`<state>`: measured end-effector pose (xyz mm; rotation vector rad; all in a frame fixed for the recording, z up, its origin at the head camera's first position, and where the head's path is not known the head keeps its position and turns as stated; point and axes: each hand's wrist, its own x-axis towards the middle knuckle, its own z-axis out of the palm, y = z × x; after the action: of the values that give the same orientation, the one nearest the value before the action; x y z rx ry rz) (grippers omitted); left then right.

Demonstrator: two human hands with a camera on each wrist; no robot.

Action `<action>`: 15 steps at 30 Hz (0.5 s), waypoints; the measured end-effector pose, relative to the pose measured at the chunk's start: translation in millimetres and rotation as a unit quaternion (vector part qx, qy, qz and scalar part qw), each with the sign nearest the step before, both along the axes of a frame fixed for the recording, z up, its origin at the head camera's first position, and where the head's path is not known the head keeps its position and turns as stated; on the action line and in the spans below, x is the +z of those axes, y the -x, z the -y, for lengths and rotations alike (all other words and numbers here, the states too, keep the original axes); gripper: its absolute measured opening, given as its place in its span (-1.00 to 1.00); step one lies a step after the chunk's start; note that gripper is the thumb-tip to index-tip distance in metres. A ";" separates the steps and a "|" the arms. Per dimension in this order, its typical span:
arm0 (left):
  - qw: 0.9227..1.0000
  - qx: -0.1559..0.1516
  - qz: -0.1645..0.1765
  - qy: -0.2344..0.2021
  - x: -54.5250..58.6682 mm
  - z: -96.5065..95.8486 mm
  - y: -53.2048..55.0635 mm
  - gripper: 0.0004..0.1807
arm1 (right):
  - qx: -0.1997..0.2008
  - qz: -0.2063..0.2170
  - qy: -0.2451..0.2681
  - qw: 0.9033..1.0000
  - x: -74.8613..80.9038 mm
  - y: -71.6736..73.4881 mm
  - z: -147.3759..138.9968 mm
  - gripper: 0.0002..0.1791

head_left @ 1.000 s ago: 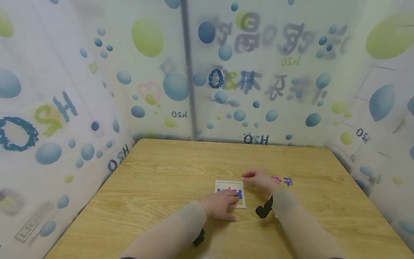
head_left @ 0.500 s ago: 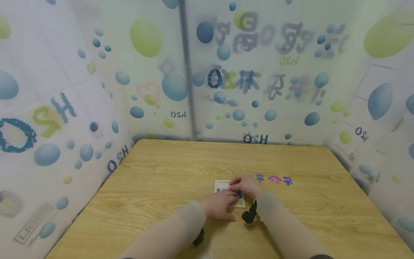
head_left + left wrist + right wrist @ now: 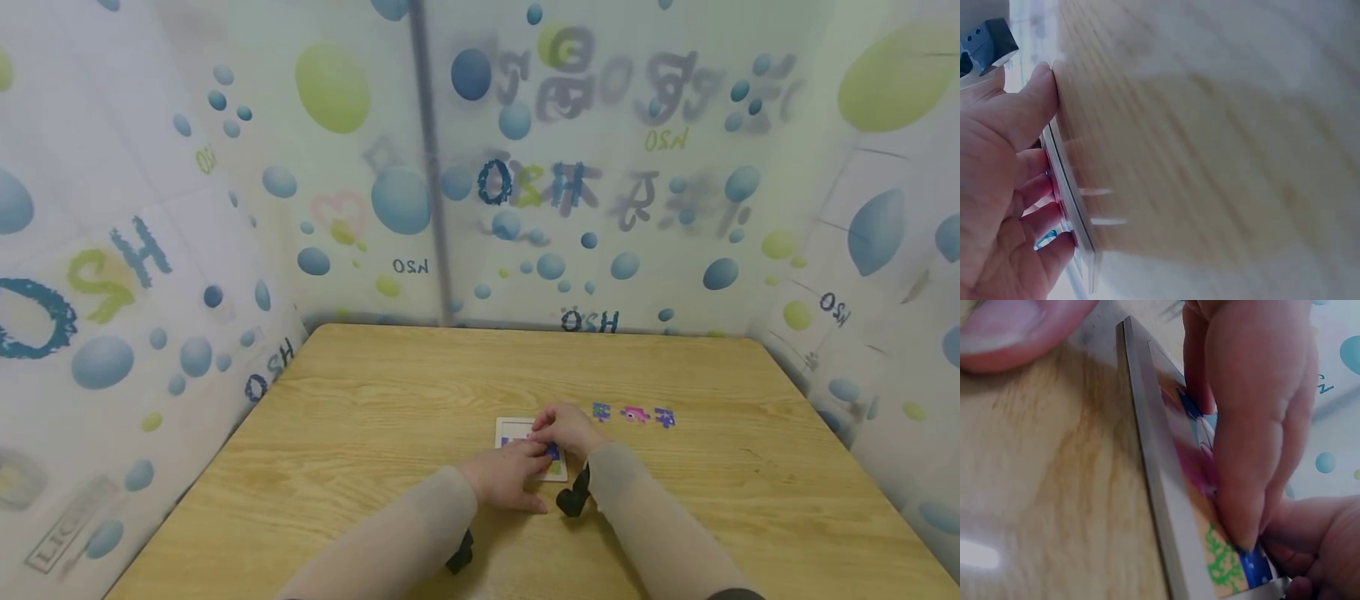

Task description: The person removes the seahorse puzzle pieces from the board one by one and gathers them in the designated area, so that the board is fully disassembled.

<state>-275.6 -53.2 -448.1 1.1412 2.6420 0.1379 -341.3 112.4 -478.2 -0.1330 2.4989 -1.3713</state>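
A white-framed jigsaw puzzle (image 3: 513, 420) lies flat on the table, part of its picture filled in pink, blue and green. My left hand (image 3: 504, 477) lies across its lower left, fingers extended over the pieces. In the left wrist view that hand's thumb and fingers are along the edge of the puzzle board (image 3: 1071, 187). With thumb and fingertips together, my right hand (image 3: 572, 428) pinches at a jigsaw piece over the board's upper right, the piece mostly covered. The right wrist view shows green coral print (image 3: 1224, 562) beside a blue dotted patch (image 3: 1256, 569) under the fingers.
Right of the board, a blue-green jigsaw piece (image 3: 602, 412), a pink one (image 3: 635, 414) and a purple one with a star (image 3: 664, 417) lie in a row on the wooden table (image 3: 420, 383). Printed curtains (image 3: 360, 208) surround the table.
My right hand has moved left from beside the loose pieces onto the puzzle board, uncovering the blue-green piece. Since half a second ago it has barely shifted. My left hand stays in place.
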 end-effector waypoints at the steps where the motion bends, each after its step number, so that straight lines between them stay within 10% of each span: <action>1: 1.000 0.000 0.000 0.000 0.3 0.6 -1.0 -0.17 | 0.000 0.000 0.002 1.000 -0.3 0.0 0.0 -0.91; 15: 0.999 -0.023 -0.026 -0.019 -3.8 30.7 -13.1 -0.19 | -0.010 -0.006 -0.021 1.000 -1.2 -0.6 0.4 -0.89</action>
<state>-262.5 -83.9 -452.0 1.2328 2.6672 0.1534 -340.7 112.0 -479.5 -0.1082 2.5443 -1.3291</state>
